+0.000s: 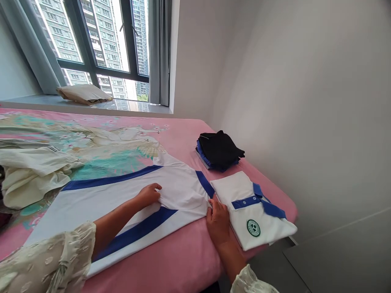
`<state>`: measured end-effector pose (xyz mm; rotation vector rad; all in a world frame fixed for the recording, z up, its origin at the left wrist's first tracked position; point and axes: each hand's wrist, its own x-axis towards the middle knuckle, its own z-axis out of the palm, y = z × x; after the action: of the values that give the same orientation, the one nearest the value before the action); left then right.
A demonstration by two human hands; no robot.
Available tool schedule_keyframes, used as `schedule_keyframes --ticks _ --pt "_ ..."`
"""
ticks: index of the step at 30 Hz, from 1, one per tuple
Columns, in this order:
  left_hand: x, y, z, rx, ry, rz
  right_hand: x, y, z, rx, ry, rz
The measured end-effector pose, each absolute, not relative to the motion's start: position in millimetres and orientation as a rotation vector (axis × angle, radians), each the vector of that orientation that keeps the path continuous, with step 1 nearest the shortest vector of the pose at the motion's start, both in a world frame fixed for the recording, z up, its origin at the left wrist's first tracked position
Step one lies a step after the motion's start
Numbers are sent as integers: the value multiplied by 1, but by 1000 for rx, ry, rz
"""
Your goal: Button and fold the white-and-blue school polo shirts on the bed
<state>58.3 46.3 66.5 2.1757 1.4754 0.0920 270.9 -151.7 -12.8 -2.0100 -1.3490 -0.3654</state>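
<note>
A white shirt (180, 183) with blue side panels and a blue band at its right end lies spread over the bed. My left hand (149, 194) is on the middle of it, fingers bent and closed at a crease in the cloth. At the shirt's right end, just below the blue band, my right hand (218, 217) pinches the edge of the fabric between thumb and fingers. Right beside that hand is a folded white polo shirt (244, 219) with a blue collar, a buttoned blue placket and a round green badge.
A stack of folded dark clothes (220, 150), black on top, sits near the wall. Crumpled cream clothing (33, 171) lies at the left on the pink flowered bed sheet (183, 252). On the window sill rests a beige packet (84, 93). The bed's edge drops off at right.
</note>
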Motion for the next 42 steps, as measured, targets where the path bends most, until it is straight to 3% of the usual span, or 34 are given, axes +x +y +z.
schedule_keyframes --ticks 17,22,29,33,42 --pt "81 62 58 2310 1390 14 264 -158 -7 -1886 -1233 -421" --pt "80 61 57 2345 1381 -5 253 -167 4 -1613 -1615 -398" --pt "68 48 62 2442 1442 189 246 -164 3 -1802 -1593 -253" --pt "47 44 63 2668 1192 354 248 -165 6 -1712 -1607 -311" --pt "37 36 55 2430 1331 188 235 -98 46 -1957 -1639 -281"
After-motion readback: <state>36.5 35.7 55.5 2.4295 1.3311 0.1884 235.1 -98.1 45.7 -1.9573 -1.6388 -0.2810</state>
